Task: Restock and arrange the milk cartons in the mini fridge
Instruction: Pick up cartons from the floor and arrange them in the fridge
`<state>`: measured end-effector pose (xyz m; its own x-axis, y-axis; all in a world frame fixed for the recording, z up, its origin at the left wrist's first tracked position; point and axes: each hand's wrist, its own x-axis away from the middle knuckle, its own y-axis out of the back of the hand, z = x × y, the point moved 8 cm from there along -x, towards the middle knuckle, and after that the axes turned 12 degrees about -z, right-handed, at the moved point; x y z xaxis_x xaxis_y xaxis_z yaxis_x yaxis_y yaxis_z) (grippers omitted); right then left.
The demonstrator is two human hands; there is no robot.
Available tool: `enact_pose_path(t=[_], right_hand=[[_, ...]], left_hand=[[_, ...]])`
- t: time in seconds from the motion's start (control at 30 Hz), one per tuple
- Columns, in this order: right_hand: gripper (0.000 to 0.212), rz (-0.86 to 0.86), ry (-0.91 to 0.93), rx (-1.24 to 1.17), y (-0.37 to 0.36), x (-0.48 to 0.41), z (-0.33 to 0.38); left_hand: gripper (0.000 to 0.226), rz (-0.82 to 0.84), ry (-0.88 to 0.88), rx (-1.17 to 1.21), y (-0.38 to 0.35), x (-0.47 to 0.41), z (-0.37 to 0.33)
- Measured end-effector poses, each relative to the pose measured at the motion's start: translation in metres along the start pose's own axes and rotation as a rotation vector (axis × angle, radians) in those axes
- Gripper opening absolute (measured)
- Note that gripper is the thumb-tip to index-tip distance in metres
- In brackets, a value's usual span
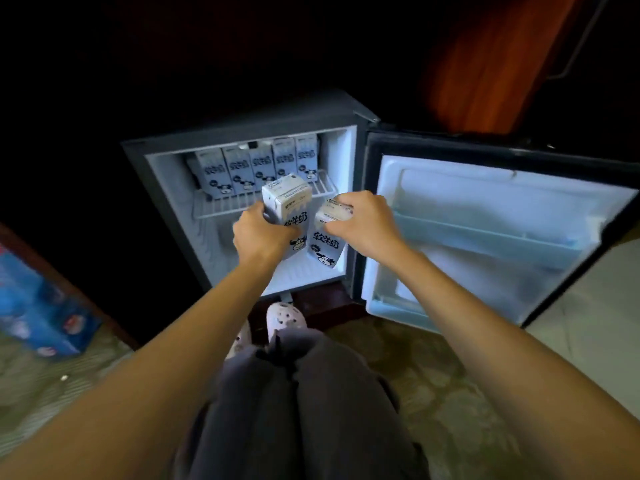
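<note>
Your left grip (263,237) clasps a milk carton (287,202). Just right of it, your right grip (367,223) holds a second milk carton (325,247).

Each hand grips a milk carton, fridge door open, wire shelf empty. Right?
No. The wire shelf is not empty: the head view shows a row of milk cartons standing on it. The rest holds: left hand grips the left carton, right hand the right carton, fridge door open.
</note>
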<state>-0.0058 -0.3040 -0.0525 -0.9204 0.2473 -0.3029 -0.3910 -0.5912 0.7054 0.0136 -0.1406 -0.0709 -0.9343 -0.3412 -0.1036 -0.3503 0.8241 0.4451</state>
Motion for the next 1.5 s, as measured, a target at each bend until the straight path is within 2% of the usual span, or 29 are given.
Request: enact_pose_path(t=[0.13, 0.23, 0.33, 0.47, 0.67, 0.83, 1.0, 1.07, 1.17, 1.33, 1.5], right_hand=[[0.021, -0.039, 0.125, -0.006, -0.036, -0.032, 0.025], [0.023, -0.069, 0.207, 0.057, -0.061, -0.057, 0.035], [0.038, -0.098, 0.274, 0.137, -0.084, -0.078, 0.043], [0.045, -0.112, 0.370, 0.200, -0.111, -0.098, 0.053], [0.047, -0.082, 0.419, 0.245, -0.141, -0.126, 0.056], [0.047, -0.056, 0.459, 0.140, -0.161, -0.142, 0.060], [0.052, -0.023, 0.291, -0.125, -0.168, -0.162, 0.050], [0.054, -0.001, 0.187, -0.193, -0.171, -0.166, 0.038], [0.050, 0.057, 0.072, -0.253, -0.180, -0.167, 0.023], [0.051, 0.164, -0.061, -0.365, -0.200, -0.171, 0.012], [0.046, 0.220, -0.119, -0.363, -0.210, -0.174, 0.005]], left_hand=[[0.027, -0.077, 0.014, 0.010, 0.013, -0.046, 0.010], [0.040, -0.135, 0.048, 0.016, 0.015, -0.078, 0.025], [0.033, -0.155, 0.060, 0.050, 0.011, -0.102, 0.037], [0.026, -0.195, 0.039, 0.039, 0.003, -0.138, 0.047], [0.028, -0.233, 0.068, 0.018, -0.006, -0.186, 0.071], [0.035, -0.221, 0.146, 0.086, -0.010, -0.204, 0.091], [0.029, -0.096, 0.143, 0.061, -0.019, -0.223, 0.082], [0.029, -0.110, 0.151, 0.060, -0.018, -0.231, 0.081], [0.031, -0.165, 0.187, 0.086, -0.014, -0.238, 0.085], [0.037, -0.082, 0.121, 0.064, -0.021, -0.242, 0.079], [0.037, -0.101, 0.100, 0.110, -0.021, -0.249, 0.082]])
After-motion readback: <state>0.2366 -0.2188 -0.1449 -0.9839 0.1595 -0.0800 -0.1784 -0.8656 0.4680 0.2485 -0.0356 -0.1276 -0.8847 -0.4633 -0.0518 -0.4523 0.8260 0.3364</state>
